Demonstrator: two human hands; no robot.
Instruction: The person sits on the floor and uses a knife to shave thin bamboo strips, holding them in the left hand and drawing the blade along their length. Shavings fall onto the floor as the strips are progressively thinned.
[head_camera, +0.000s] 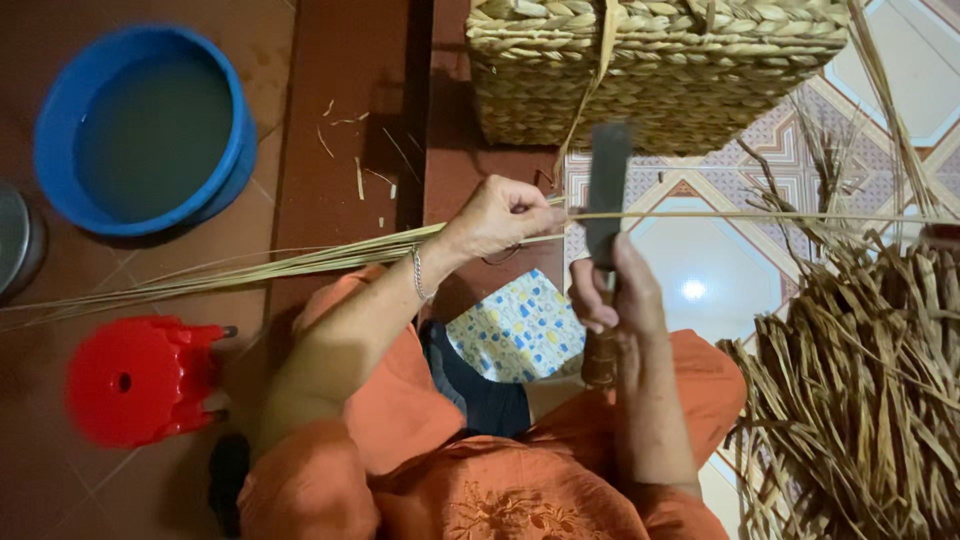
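My left hand (497, 217) pinches a long dry straw strand (760, 215) that stretches right across the patterned tiles. Behind the hand a bundle of straw stalks (230, 268) trails left over the floor. My right hand (612, 292) holds a knife upright by its wooden handle, and the dark blade (606, 190) stands against the strand. A woven straw basket (650, 70) sits just beyond both hands. I wear orange clothes, and a blue and yellow patterned cloth (520, 330) lies on my lap.
A blue basin (60, 110) holding water stands at the far left, with a metal pot edge (18, 240) beside it. A red plastic stool (140, 378) lies tipped at lower left. A heap of dried straw strips (860, 380) fills the right side.
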